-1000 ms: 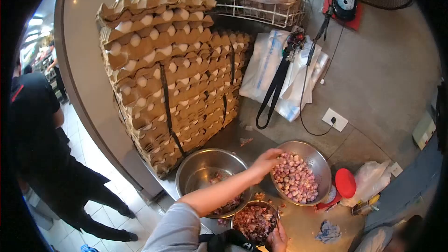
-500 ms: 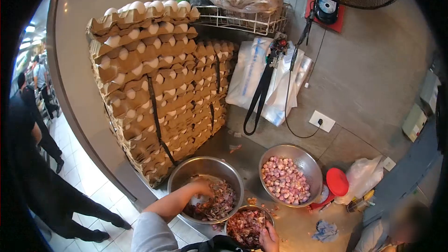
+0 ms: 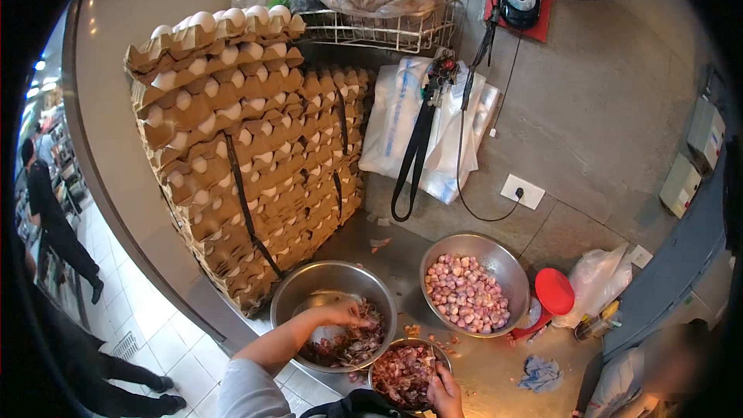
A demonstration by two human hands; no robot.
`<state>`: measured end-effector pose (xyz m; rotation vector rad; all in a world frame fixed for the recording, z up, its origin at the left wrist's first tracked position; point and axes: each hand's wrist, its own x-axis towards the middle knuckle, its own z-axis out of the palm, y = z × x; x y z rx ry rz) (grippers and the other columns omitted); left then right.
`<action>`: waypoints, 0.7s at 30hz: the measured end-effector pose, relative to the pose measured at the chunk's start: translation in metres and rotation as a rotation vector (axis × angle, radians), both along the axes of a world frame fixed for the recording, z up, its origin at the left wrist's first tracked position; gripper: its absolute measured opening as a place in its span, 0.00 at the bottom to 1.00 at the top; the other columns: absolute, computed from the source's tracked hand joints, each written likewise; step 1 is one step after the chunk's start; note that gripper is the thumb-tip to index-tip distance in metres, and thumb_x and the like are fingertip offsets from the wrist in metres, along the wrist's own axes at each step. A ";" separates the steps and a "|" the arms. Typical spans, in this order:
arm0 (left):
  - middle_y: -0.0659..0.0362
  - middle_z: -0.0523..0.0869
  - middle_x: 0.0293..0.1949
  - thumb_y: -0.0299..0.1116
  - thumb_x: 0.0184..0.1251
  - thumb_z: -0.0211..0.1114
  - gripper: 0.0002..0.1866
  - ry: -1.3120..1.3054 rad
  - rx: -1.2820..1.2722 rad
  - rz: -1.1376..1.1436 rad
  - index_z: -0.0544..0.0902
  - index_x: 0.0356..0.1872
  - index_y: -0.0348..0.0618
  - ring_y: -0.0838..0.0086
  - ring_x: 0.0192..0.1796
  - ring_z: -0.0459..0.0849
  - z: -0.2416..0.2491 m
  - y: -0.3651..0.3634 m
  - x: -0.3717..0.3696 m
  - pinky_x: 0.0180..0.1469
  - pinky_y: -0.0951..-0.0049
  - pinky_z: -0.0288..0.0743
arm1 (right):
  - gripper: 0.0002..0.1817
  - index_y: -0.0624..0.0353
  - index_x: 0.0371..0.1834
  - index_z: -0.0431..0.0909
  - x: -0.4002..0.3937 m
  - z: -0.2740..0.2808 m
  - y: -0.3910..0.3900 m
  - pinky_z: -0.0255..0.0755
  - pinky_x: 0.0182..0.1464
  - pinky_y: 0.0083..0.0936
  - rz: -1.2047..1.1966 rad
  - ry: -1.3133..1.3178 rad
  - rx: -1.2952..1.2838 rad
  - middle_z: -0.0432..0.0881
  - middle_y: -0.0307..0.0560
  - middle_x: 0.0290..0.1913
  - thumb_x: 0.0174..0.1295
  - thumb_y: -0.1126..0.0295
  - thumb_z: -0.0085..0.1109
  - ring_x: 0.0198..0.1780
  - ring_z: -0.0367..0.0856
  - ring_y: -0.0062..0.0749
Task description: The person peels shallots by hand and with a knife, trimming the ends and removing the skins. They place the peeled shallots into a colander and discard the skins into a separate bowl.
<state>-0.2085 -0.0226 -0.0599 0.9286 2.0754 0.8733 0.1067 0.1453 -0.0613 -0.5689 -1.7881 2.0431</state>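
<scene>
My left hand (image 3: 343, 313) is inside a large steel bowl (image 3: 292, 294), its fingers closed around some of the unpeeled shallots (image 3: 357, 340) with dry skins and roots. Low in front of me, my right hand (image 3: 444, 393) grips a small knife (image 3: 436, 361), of which only a thin blade shows. That hand is at the right rim of a smaller bowl filled with reddish-brown shallot skins (image 3: 402, 371). Behind it, peeled pink shallots (image 3: 468, 290) fill part of another steel bowl (image 3: 507, 263).
Tall stacked egg trays (image 3: 232, 162) stand at the left behind the bowls. A red-topped scale (image 3: 555, 292), a plastic bag (image 3: 596, 282) and a blue cloth (image 3: 540, 374) are on the right. A person (image 3: 627, 379) sits at lower right; others stand in the aisle at left.
My left hand has moved right within the large bowl, onto the shallots. My right hand stays at the smaller bowl. The view has shifted slightly, and people at the left have moved.
</scene>
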 end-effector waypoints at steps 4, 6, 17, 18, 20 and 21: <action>0.59 0.80 0.35 0.50 0.51 0.68 0.21 0.075 0.000 0.112 0.78 0.34 0.42 0.76 0.36 0.78 0.010 -0.005 -0.003 0.33 0.76 0.70 | 0.20 0.54 0.59 0.66 -0.001 0.011 -0.001 0.58 0.24 0.12 0.018 -0.012 0.010 0.67 0.30 0.26 0.65 0.64 0.48 0.23 0.61 0.14; 0.60 0.81 0.37 0.45 0.54 0.67 0.17 -0.143 0.029 0.175 0.79 0.37 0.42 0.76 0.38 0.78 0.028 -0.009 -0.002 0.36 0.76 0.71 | 0.19 0.54 0.59 0.66 -0.001 0.017 -0.003 0.57 0.23 0.12 0.014 -0.013 0.028 0.67 0.30 0.24 0.65 0.64 0.48 0.22 0.60 0.14; 0.55 0.82 0.36 0.36 0.52 0.65 0.14 0.015 0.040 0.329 0.77 0.37 0.39 0.72 0.39 0.81 0.016 -0.007 -0.005 0.39 0.71 0.75 | 0.21 0.61 0.62 0.59 -0.002 0.038 -0.005 0.55 0.22 0.12 0.089 -0.092 -0.142 0.65 0.31 0.24 0.66 0.70 0.44 0.20 0.59 0.14; 0.54 0.82 0.36 0.38 0.50 0.65 0.16 0.116 0.042 0.307 0.77 0.37 0.40 0.71 0.39 0.82 0.014 -0.008 -0.006 0.39 0.70 0.74 | 0.21 0.61 0.62 0.59 -0.002 0.039 -0.004 0.55 0.22 0.12 0.100 -0.077 -0.142 0.65 0.31 0.24 0.66 0.70 0.44 0.20 0.59 0.14; 0.52 0.82 0.36 0.43 0.46 0.64 0.19 0.317 0.046 0.258 0.78 0.38 0.43 0.69 0.37 0.83 0.009 -0.009 -0.008 0.40 0.68 0.74 | 0.21 0.61 0.62 0.59 -0.001 0.041 -0.004 0.55 0.22 0.12 0.118 -0.049 -0.140 0.65 0.31 0.23 0.66 0.71 0.44 0.20 0.59 0.14; 0.53 0.83 0.37 0.43 0.47 0.63 0.18 0.322 0.001 0.234 0.78 0.38 0.44 0.68 0.38 0.83 0.005 -0.008 -0.009 0.40 0.67 0.74 | 0.21 0.61 0.62 0.59 0.001 0.042 -0.006 0.55 0.22 0.12 0.111 -0.068 -0.139 0.65 0.31 0.23 0.66 0.71 0.43 0.20 0.59 0.14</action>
